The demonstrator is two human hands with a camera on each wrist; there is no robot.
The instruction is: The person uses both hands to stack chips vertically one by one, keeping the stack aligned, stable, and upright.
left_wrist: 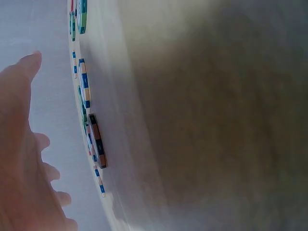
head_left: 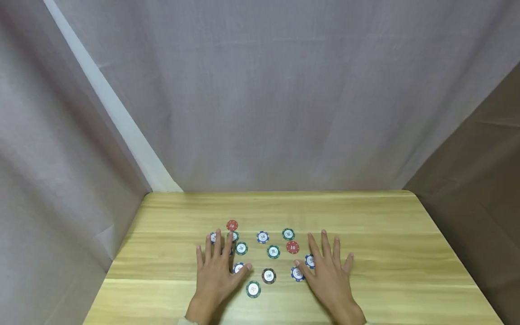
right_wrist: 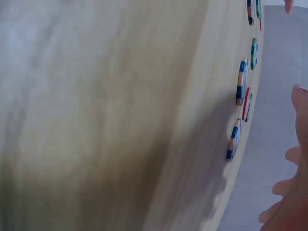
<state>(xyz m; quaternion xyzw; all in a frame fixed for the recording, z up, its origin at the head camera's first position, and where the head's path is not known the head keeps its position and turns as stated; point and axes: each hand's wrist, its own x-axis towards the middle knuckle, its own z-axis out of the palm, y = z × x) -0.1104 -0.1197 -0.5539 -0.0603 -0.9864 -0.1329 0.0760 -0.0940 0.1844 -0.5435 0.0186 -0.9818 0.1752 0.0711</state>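
Observation:
Poker chips lie scattered flat on the wooden table. Above the left group, my left hand (head_left: 217, 273) is spread with straight fingers, partly covering a blue chip (head_left: 237, 268) and a green chip (head_left: 234, 236). My right hand (head_left: 331, 275), also spread, hovers over the right group, its thumb above a blue chip (head_left: 298, 274) and its index finger near another blue chip (head_left: 309, 260). Between the hands lie a black 100 chip (head_left: 269, 276), a green chip (head_left: 273, 251) and a red chip (head_left: 292, 247). Both wrist views show the hands raised off the tabletop, holding nothing.
A red chip (head_left: 232, 225) lies farthest back on the left; a green chip (head_left: 253, 289) is nearest the front. The wooden table (head_left: 406, 253) extends to both sides. Grey curtains (head_left: 284, 99) hang behind and at the left, with a brown one (head_left: 479, 180) at the right.

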